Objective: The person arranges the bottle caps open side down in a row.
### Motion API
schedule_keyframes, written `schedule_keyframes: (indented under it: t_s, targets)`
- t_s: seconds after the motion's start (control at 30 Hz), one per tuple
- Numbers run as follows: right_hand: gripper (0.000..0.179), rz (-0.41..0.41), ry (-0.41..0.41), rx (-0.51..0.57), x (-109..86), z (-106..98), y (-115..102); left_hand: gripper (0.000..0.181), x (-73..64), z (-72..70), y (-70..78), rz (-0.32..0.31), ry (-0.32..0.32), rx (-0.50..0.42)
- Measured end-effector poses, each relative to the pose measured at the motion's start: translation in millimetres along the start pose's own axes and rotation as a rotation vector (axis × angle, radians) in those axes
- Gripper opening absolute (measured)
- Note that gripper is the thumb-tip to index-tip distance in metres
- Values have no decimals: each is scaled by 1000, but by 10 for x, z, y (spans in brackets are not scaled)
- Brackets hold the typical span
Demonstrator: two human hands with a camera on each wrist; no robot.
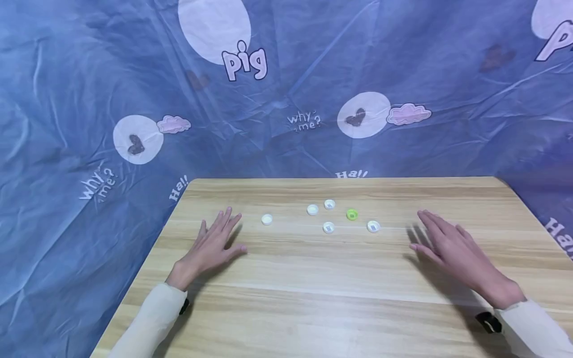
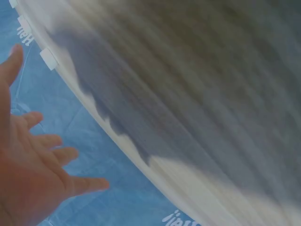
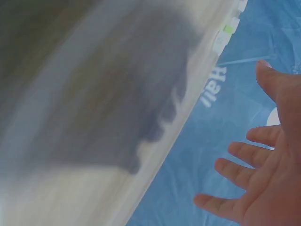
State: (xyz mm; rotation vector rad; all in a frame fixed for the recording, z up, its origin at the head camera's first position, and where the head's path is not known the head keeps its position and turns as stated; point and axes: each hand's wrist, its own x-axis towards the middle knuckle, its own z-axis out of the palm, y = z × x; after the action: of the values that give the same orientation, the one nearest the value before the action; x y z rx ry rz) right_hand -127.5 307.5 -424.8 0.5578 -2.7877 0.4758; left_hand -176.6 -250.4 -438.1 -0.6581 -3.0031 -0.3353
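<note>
Between left hand (image 1: 207,251) and right hand (image 1: 461,256), white discs (image 1: 329,227) are too small to make out in detail; behind each hand, a pale sleeve (image 1: 152,315) runs out of the head view, while wrist views blur the tabletop (image 2: 211,94) beside them.

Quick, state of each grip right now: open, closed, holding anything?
Left grip: open, holding nothing.
Right grip: open, holding nothing.
</note>
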Motion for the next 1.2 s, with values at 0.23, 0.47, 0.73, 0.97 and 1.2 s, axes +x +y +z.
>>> schedule_keyframes:
  t_s: [0.23,0.47,0.73,0.97,1.2]
  targets:
    - [72,-135,69,44,319,141,-284,82,47,-11,-4,17,20,-35]
    - [57,-195,32,106,688,409,-663,72,135,2,14,120,129,-64]
    - [44,-207,-78,232,1126,674,-1105,52,330,11,95,165,193,-133]
    - [32,-262,-124,307,1466,891,-1482,38,448,32,114,130,161,-161]
    - [29,-277,-177,367,1732,1123,-1758,36,521,60,114,40,98,-211]
